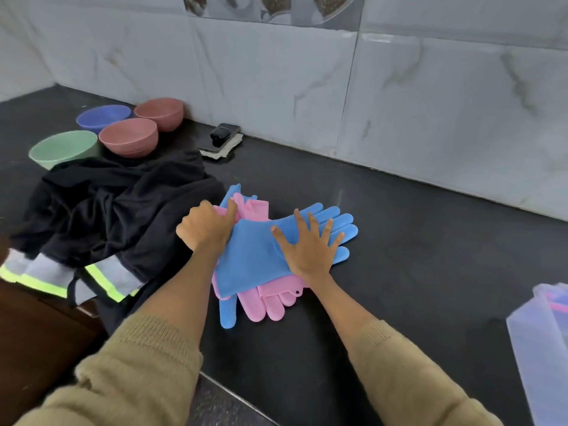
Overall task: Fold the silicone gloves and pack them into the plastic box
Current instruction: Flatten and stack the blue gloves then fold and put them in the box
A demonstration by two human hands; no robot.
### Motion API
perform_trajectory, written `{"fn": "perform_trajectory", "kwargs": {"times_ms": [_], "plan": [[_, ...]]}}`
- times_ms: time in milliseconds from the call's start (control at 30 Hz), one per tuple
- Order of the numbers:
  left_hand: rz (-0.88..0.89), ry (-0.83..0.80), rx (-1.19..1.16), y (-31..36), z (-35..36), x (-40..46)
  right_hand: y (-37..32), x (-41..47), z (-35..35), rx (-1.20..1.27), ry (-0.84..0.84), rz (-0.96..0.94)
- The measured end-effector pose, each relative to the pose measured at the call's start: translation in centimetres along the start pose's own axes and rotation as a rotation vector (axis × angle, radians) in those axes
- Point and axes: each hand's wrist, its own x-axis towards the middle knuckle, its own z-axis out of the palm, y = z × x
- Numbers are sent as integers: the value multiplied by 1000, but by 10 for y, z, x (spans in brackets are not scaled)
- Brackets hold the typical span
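A pile of silicone gloves lies mid-counter. On top is a blue glove [255, 256], its fingers pointing right. Pink gloves [267, 302] stick out beneath it, fingers toward me, along with another blue finger. My left hand [206, 227] grips the cuff edge of the top blue glove at the pile's left. My right hand [310, 247] lies flat with fingers spread, pressing on the blue glove's palm. The translucent plastic box [541, 348] stands at the right edge, partly cut off, with something pink and blue faintly visible inside.
A dark garment with reflective stripes [101, 222] is heaped left of the gloves. Behind it stand green [64, 149], pink [129, 139] and blue [103, 116] bowls. A phone with a small black case on it [219, 138] rests by the tiled wall. The counter's front edge [233, 398] runs near me.
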Motion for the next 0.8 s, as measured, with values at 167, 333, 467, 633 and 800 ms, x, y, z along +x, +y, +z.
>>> {"fn": "perform_trajectory", "kwargs": {"times_ms": [167,333,467,633,800], "plan": [[204,158,-85,42,-23,9,39,-6,-24,122,334,286],[495,-400,-76,88,-12,-15,64,-22,-43,14,144,422],[606,-603,224,95,12,-55,67,-31,-45,-1,73,357],[556,-468,374,96,16,-66,75,-36,-59,-12,43,294],[528,-588,209,108,16,-80,108,-34,-88,284,77,440]]}}
